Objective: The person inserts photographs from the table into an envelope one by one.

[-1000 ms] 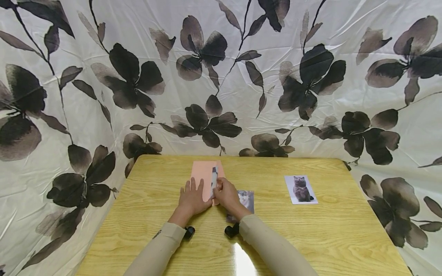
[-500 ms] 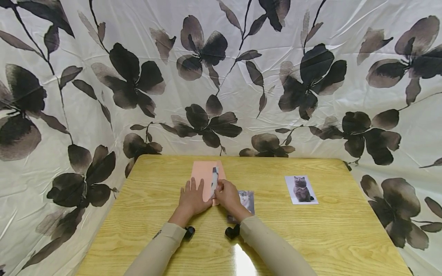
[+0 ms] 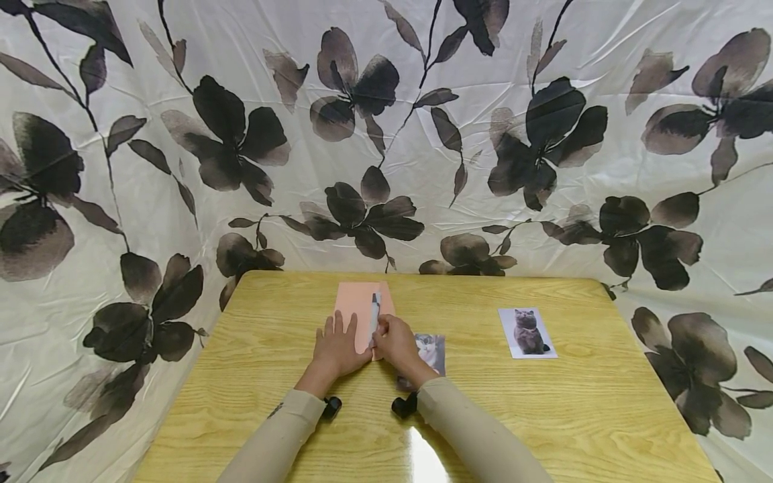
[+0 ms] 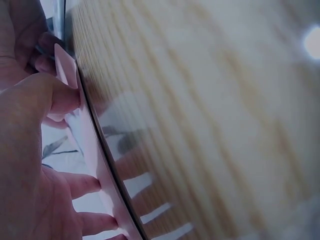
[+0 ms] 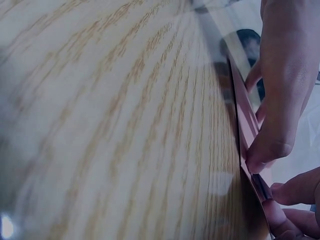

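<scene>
a pink envelope (image 3: 355, 299) lies near the far edge of the wooden table (image 3: 483, 416), left of the middle, with a narrow white-and-grey card (image 3: 374, 314) showing lengthwise in its opening. the left hand (image 3: 339, 345) rests on the envelope, palm down, fingers spread wide, its thumb beside the opening. the right hand (image 3: 397, 345) has its fingers curled in narrowly and pinches the card near its lower end, at the envelope's right side. a cat photo (image 3: 433, 346) lies partly hidden under the right wrist. well apart to the right, a picture of a sitting grey cat (image 3: 528, 333) lies face up.
</scene>
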`<state>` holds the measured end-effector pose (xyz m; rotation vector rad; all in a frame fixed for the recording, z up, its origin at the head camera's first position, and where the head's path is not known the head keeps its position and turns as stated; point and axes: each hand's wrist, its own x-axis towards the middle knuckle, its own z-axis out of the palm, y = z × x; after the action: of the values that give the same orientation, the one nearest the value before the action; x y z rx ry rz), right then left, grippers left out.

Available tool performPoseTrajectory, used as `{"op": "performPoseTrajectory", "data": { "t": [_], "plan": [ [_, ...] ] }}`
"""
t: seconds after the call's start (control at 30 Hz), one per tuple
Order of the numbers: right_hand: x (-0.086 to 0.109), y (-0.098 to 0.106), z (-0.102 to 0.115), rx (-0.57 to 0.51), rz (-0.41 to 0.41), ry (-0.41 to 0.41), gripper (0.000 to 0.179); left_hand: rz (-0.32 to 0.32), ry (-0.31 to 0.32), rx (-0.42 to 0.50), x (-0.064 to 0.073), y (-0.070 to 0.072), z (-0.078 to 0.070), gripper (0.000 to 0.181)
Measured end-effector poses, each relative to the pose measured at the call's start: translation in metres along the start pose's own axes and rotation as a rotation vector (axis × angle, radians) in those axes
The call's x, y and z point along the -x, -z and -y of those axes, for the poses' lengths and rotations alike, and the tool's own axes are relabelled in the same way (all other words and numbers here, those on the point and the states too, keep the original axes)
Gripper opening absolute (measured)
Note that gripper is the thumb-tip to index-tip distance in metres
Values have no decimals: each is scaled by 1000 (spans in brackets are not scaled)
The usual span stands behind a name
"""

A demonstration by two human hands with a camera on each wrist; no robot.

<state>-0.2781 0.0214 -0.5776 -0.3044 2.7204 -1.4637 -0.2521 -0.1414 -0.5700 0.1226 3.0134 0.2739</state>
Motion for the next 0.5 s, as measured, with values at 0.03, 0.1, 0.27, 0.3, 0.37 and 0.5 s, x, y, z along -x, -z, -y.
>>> {"op": "performPoseTrajectory", "data": {
  "t": [0.03, 0.1, 0.27, 0.3, 0.37, 0.5],
  "plan": [
    [0, 0, 0, 2, 0, 4, 41, 0, 1, 2, 0, 0, 0, 91],
    [0, -1, -1, 4, -2, 12, 40, 4, 1, 4, 0, 1, 0, 91],
    [-1, -4, -1, 14, 10, 6, 24, 13, 6, -12, 1, 3, -1, 93],
    [-1, -5, -1, 20, 11, 6, 17, 15, 7, -15, 1, 4, -1, 94],
    [-1, -6, 0, 43, 8, 10, 6, 18, 8, -18, 1, 4, -1, 94],
    [-1, -6, 3, 114, -33, 59, 24, 27, 9, -7, 1, 3, -1, 93]
  ]
}}
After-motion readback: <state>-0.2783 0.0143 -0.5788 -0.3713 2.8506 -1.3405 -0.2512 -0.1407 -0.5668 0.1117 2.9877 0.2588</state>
